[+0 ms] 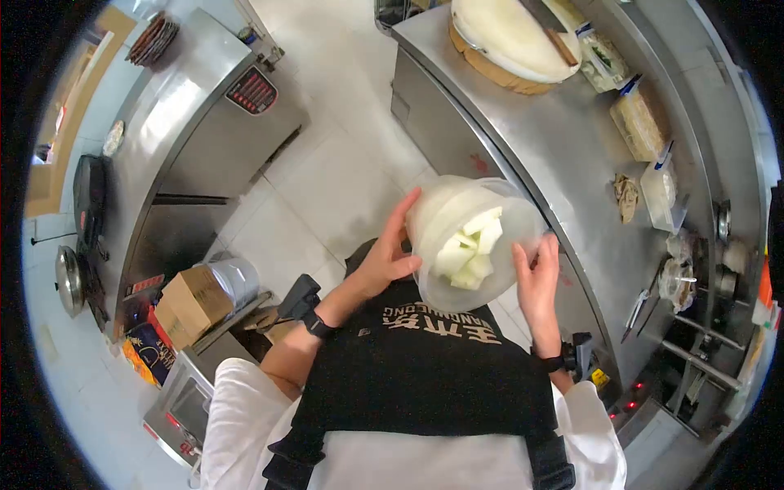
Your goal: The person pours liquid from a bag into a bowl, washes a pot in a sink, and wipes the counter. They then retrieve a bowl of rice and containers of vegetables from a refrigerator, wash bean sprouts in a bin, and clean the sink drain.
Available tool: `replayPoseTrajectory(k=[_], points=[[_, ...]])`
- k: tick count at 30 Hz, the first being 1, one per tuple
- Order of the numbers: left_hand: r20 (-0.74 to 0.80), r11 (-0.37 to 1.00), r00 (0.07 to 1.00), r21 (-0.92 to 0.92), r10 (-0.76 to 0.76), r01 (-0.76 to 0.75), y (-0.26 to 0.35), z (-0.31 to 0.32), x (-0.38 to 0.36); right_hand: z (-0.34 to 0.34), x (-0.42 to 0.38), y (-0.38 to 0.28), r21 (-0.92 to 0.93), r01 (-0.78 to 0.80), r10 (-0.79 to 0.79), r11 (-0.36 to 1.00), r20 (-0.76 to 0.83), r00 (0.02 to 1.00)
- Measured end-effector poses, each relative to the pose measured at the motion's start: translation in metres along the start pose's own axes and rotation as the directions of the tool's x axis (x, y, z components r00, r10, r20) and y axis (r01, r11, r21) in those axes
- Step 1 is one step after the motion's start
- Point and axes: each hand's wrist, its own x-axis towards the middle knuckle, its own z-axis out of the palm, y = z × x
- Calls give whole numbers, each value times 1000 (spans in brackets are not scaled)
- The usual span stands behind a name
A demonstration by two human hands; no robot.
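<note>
Between my two hands is a translucent plastic tub (433,204), tilted so that its inside shows. Pale green-white vegetable pieces (469,253) lie in it. My left hand (390,249) grips the tub's left side, thumb and fingers spread around the wall. On the right side, my right hand (539,273) holds the rim, with the thumb at the front and the fingers partly behind it. The tub is in front of the black apron (425,376), above the floor and beside the right counter's edge.
The steel counter (523,122) on the right bears a round cutting board (498,41), a knife (551,33), a crumpled cloth (626,198) and food containers (637,122). Another steel counter (175,90) stands left, with a cardboard box (196,302) below.
</note>
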Motion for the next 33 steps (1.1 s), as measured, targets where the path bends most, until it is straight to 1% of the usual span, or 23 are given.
replayPoseTrajectory(k=[1,2,3,4,6,7,9,10,11,12,14,16,17,18,20,22,23,25,26,28,30,31,33], points=[[-23,1000,1000,-18,10,-11,-6,-1,0,-3,2,-1,7,5,-5,1000,-15,1000],[-50,999,999,-40,21,-23,-12,-3,0,-6,2,-2,194,-169,150,966,105,983],[-91,1000,996,-13,12,-13,-16,-2,0,-9,1,-3,348,-348,269,871,256,928],[-93,1000,995,-8,18,-19,-20,-4,1,-7,1,0,351,-341,262,872,255,931],[-108,998,994,-56,-24,18,-24,-3,0,-3,-2,8,669,-198,156,717,124,980],[-110,998,994,-53,-22,16,-22,-1,-1,-10,-4,8,670,-196,153,716,124,980],[-131,997,990,59,56,-48,-22,5,-1,-36,-5,13,842,-222,184,492,149,972],[-137,997,989,58,55,-48,-20,7,-2,-46,-7,20,841,-225,180,492,155,971],[-156,991,988,-136,-13,-9,-14,8,-2,-57,-9,28,861,-163,233,482,54,971],[-160,945,984,-327,-83,27,-12,7,-1,-67,-9,36,874,-99,286,477,-47,957],[-127,932,989,-362,-78,27,-12,6,-3,-95,-6,43,820,7,266,572,-194,944],[-33,878,994,-472,-108,80,-2,8,-3,-110,-7,53,796,44,367,603,-326,871],[-33,877,994,-474,-107,79,1,11,-2,-119,-9,63,826,74,322,558,-298,899],[-10,875,996,-478,-87,72,4,14,-2,-124,-8,57,825,75,320,560,-299,899],[14,873,998,-484,-66,64,9,19,-1,-132,-6,44,820,68,414,568,-356,838],[117,901,992,-435,56,1,14,21,0,-133,-13,71,834,92,374,544,-339,863],[117,901,992,-434,56,0,7,17,4,-133,-14,75,839,99,384,535,-346,856],[22,866,999,-499,-30,37,-14,9,15,-131,-16,79,847,110,390,520,-350,852],[21,869,999,-494,-26,33,-19,8,19,-129,-15,78,850,114,405,514,-357,842],[-67,942,995,-333,-76,50,-19,10,28,-128,-14,79,851,121,422,510,-371,827],[-28,930,997,-364,-72,57,-15,16,28,-129,-15,78,882,87,380,463,-286,880],[7,917,998,-394,-65,63,-13,18,28,-123,-10,62,884,89,471,458,-327,819],[-8,928,996,-362,-91,82,-17,23,31,-110,-9,66,892,83,448,445,-302,841]])
